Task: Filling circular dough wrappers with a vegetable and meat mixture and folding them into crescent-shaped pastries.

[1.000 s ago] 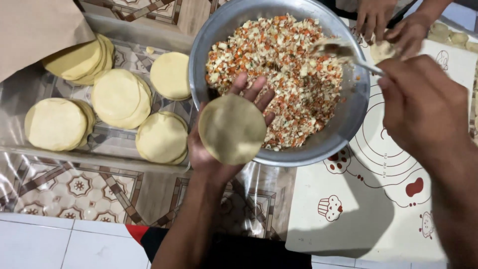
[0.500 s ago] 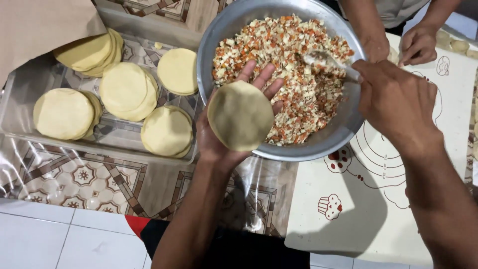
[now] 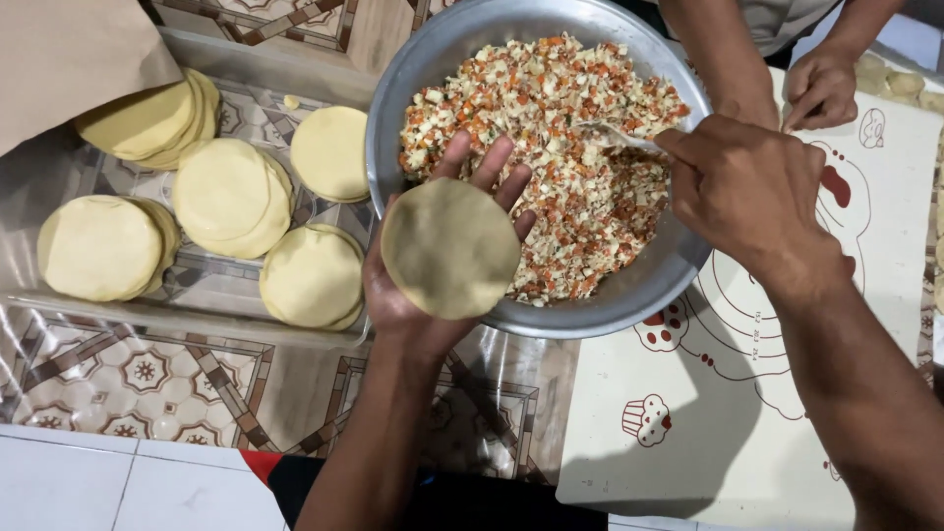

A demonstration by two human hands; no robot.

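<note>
The right hand [image 3: 742, 192] has swung in from the metal bowl's rim, and its metal spoon [image 3: 615, 136] now digs deeper toward the middle of the chopped orange-and-white filling [image 3: 551, 118]. The left hand [image 3: 433, 265], with the round flat pale dough disc [image 3: 450, 248] on its palm, has drifted slightly right over the round metal bowl [image 3: 629, 295]. Across the bowl, another person's hand [image 3: 821, 88] has pulled back toward the edge.

Your table [image 3: 147, 393] has a patterned, tile-look top — on it rest a clear tray [image 3: 59, 305] of dough rounds, a metal bowl [image 3: 629, 295] and a printed baking mat [image 3: 708, 433].
</note>
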